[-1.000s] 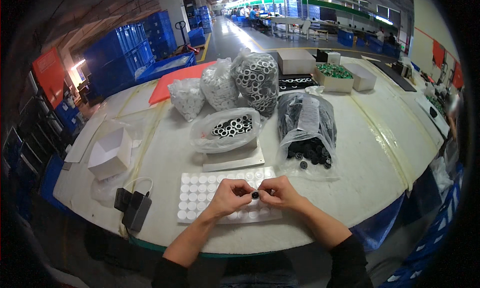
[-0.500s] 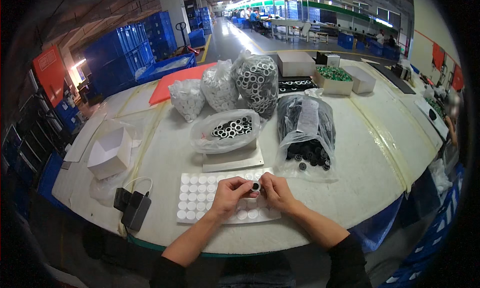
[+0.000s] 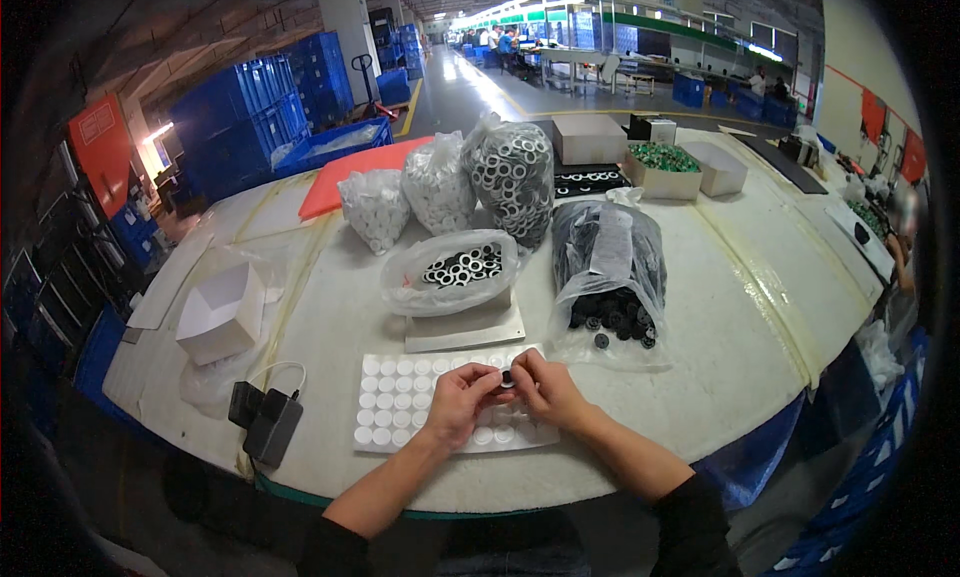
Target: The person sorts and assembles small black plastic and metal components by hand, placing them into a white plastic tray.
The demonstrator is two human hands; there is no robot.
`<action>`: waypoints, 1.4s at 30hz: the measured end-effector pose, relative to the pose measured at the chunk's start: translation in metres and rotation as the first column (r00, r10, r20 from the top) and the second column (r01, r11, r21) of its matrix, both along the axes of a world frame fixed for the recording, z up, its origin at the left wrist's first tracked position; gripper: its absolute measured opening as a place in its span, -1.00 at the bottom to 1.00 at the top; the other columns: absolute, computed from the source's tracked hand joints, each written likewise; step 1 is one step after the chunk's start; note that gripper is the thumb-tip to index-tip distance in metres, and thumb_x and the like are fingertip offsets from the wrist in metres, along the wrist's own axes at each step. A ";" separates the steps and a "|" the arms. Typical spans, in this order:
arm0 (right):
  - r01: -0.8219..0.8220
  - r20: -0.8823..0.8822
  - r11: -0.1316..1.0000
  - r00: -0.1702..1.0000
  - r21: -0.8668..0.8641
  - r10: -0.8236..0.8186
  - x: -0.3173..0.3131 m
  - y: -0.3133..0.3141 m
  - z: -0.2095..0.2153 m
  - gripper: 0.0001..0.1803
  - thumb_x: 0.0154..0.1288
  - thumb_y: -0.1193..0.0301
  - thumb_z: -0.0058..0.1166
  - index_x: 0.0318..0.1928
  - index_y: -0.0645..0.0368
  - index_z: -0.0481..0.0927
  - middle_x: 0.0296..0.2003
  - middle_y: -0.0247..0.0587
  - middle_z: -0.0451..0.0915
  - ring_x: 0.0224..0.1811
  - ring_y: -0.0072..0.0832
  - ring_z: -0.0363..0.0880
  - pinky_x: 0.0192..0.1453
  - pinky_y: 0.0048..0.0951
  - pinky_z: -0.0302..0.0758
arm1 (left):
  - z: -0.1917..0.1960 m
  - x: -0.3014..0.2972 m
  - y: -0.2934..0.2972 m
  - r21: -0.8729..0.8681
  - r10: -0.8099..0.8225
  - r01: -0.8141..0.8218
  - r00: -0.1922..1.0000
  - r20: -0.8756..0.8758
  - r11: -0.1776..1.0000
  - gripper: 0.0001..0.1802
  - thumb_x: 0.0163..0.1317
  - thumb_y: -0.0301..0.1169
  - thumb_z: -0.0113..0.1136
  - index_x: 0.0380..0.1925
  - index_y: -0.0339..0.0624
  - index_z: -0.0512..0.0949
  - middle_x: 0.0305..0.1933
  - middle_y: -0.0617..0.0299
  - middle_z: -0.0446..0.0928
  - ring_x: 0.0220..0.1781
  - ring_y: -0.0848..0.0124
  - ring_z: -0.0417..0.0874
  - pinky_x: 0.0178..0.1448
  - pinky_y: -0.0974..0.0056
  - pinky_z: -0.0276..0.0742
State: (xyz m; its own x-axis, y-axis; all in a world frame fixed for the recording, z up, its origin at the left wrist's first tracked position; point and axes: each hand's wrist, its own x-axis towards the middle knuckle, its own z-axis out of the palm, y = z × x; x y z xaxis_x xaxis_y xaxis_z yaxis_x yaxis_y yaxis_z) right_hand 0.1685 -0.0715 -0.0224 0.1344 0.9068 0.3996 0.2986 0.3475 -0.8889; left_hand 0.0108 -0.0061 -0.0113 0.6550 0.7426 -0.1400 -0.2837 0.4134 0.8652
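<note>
Above a white tray [image 3: 544,439] of round white discs [image 3: 383,417], both my hands meet at one small round black part with a pale rim [image 3: 507,378]. My left hand [image 3: 462,402] pinches its left side between thumb and fingers. My right hand [image 3: 550,389] is closed on its right side, with the fingertips covering much of it. Part of the tray is hidden beneath my hands. Just beyond it, a plastic-lined container [image 3: 398,295] holds black and silver rings [image 3: 466,268]. To its right lies an open clear bag [image 3: 645,252], with round black parts [image 3: 622,315] at its mouth.
Full bags of white pieces [image 3: 440,192] and rings [image 3: 508,177] stand farther back. A box of green pieces [image 3: 668,185] is at the back right. On the left are an empty white box [image 3: 222,322] and a black power adapter [image 3: 272,427] with a white cable.
My right fingers have shifted slightly left and now cover more of the small round part. Both hands stay over the tray, and the view has moved a little.
</note>
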 end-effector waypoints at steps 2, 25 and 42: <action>0.127 0.349 0.981 0.921 0.143 -0.170 -0.002 -0.001 -0.006 -0.89 0.35 0.46 -0.18 -0.19 0.23 0.37 -0.61 -0.08 0.48 -0.62 -0.20 0.49 -0.52 -0.31 0.40 | -0.003 -0.001 0.000 -0.029 -0.016 0.017 0.998 0.057 0.999 -0.89 0.21 -0.54 0.12 -0.29 -0.39 0.50 -0.25 0.08 0.57 -0.26 0.30 0.66 -0.11 0.33 0.66; 0.501 0.607 0.785 0.511 0.364 -0.608 0.064 -0.004 0.011 -0.91 0.05 0.46 0.12 -0.37 0.16 0.56 -0.46 -0.12 0.50 -0.41 -0.15 0.52 -0.33 -0.23 0.48 | 0.036 0.028 0.089 0.602 0.339 -0.122 0.904 -0.262 0.789 -0.84 0.12 -0.53 0.12 -0.28 -0.34 0.54 -0.43 0.17 0.59 -0.34 0.39 0.65 -0.30 0.38 0.54; 0.283 0.583 0.917 0.708 0.282 -0.398 0.028 -0.007 0.020 -0.88 0.02 0.48 0.15 -0.36 0.15 0.54 -0.48 -0.17 0.48 -0.47 -0.19 0.51 -0.41 -0.26 0.46 | 0.155 -0.112 -0.065 0.812 0.564 -0.429 0.584 0.584 -0.397 -0.82 0.12 -0.45 0.07 -0.26 -0.24 0.50 -0.01 0.10 0.46 -0.10 0.25 0.53 -0.05 0.28 0.45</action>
